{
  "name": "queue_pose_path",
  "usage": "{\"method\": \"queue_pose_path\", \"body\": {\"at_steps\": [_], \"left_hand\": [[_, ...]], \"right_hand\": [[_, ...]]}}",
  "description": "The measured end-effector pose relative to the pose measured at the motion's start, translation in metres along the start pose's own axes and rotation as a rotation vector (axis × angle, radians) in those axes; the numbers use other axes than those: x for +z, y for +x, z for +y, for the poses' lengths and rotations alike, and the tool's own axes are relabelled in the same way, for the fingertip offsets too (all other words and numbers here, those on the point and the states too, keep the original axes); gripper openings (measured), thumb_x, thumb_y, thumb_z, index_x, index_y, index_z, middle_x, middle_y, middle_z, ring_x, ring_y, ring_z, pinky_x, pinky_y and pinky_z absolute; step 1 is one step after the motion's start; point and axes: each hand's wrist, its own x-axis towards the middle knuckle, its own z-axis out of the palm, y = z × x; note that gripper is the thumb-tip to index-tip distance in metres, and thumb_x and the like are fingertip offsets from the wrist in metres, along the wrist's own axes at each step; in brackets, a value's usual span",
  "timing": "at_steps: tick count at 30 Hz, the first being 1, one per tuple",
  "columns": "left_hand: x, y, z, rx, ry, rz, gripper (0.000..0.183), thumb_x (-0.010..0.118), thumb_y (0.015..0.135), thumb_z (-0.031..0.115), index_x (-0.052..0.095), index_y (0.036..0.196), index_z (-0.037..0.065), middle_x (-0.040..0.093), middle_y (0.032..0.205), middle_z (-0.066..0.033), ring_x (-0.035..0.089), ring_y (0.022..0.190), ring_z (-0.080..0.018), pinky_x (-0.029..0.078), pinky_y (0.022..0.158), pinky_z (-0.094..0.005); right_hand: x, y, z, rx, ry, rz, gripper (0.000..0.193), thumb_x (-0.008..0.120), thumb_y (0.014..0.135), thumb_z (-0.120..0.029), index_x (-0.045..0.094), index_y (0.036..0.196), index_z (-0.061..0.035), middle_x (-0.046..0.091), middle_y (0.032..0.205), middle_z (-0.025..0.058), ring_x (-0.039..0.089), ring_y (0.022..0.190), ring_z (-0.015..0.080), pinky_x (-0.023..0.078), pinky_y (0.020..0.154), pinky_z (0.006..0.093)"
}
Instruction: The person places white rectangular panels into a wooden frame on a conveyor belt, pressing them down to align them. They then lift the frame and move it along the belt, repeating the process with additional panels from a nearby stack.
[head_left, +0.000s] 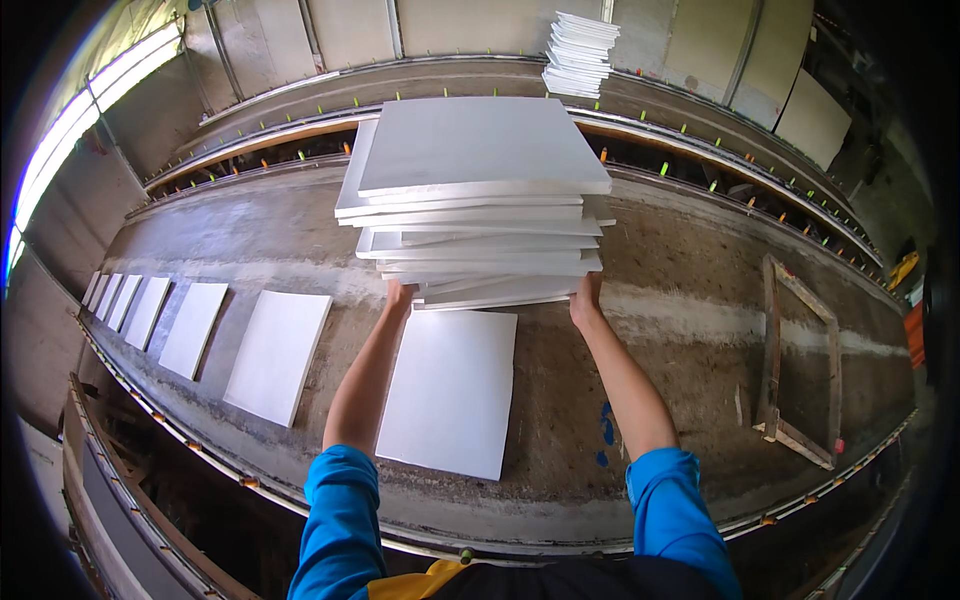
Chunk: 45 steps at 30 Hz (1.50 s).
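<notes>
A tall, uneven stack of flat white rectangular panels (480, 150) is held in front of me at the far side of the long table. My left hand (399, 294) grips its lower left side, and my right hand (586, 290) grips its lower right side. Most of my fingers are hidden under or behind the panels. Just below the stack, between my forearms, a single white panel (447, 395) lies flat on the table. Another white panel (278, 356) lies left of my left forearm.
Several more white panels (194, 330) run in a row leftward along the table (660, 330). An empty wooden frame (773, 345) lies at right. Behind, a second table carries another white stack (580, 55). Small green and orange pegs line the table edges.
</notes>
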Motion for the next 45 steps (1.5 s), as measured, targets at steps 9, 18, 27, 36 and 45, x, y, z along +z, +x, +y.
{"method": "queue_pose_path", "body": {"at_steps": [9, 18, 27, 36, 45], "left_hand": [[-0.005, 0.019, -0.019, -0.018, 0.058, 0.02, 0.047, 0.047, 0.082, 0.038, 0.049, 0.107, -0.002, 0.053, 0.098, -0.0083, 0.046, 0.088, -0.0157, 0.04, 0.073, -0.0313], [0.036, -0.023, 0.04, -0.147, 0.13, 0.102, 0.041, 0.043, 0.086, 0.027, 0.046, 0.112, -0.004, 0.055, 0.103, -0.0135, 0.05, 0.093, -0.0209, 0.04, 0.076, -0.0333], [0.113, -0.17, 0.125, -0.129, 0.148, 0.168, 0.076, 0.053, 0.079, 0.018, 0.004, 0.135, 0.004, 0.003, 0.141, -0.0163, 0.002, 0.132, -0.0264, 0.008, 0.106, -0.0375], [0.31, -0.282, 0.202, -0.026, -0.111, -0.456, 0.066, 0.046, 0.085, 0.022, 0.005, 0.136, 0.018, -0.001, 0.142, -0.0099, -0.005, 0.133, -0.0221, 0.011, 0.105, -0.0436], [0.571, -0.372, 0.156, 0.043, -0.155, -0.641, 0.065, 0.052, 0.083, 0.013, 0.012, 0.133, 0.009, 0.01, 0.139, -0.0122, 0.005, 0.131, -0.0253, 0.017, 0.102, -0.0395]], "right_hand": [[0.014, -0.007, 0.0, -0.048, -0.139, 0.125, 0.032, 0.057, 0.08, -0.026, 0.051, 0.094, 0.0028, 0.049, 0.09, 0.0057, 0.044, 0.087, 0.013, 0.036, 0.078, 0.0287], [-0.003, -0.005, -0.006, 0.008, -0.176, -0.011, 0.048, 0.054, 0.081, -0.03, 0.04, 0.114, 0.0018, 0.044, 0.109, 0.0091, 0.042, 0.098, 0.0163, 0.035, 0.084, 0.0303], [-0.055, -0.103, -0.068, 0.232, -0.423, -0.193, 0.044, 0.051, 0.085, -0.021, 0.033, 0.12, -0.0028, 0.042, 0.111, 0.0092, 0.045, 0.099, 0.0146, 0.036, 0.089, 0.0288], [-0.2, -0.197, -0.268, -0.07, -0.443, -0.306, 0.042, 0.046, 0.087, -0.016, 0.033, 0.125, -0.0045, 0.039, 0.123, 0.0137, 0.046, 0.107, 0.0184, 0.032, 0.096, 0.0308], [-0.532, -0.187, -0.41, -0.428, -0.776, 0.311, 0.035, 0.053, 0.084, -0.016, 0.044, 0.116, -0.0032, 0.049, 0.116, 0.0112, 0.049, 0.104, 0.0188, 0.034, 0.091, 0.0303]]}}
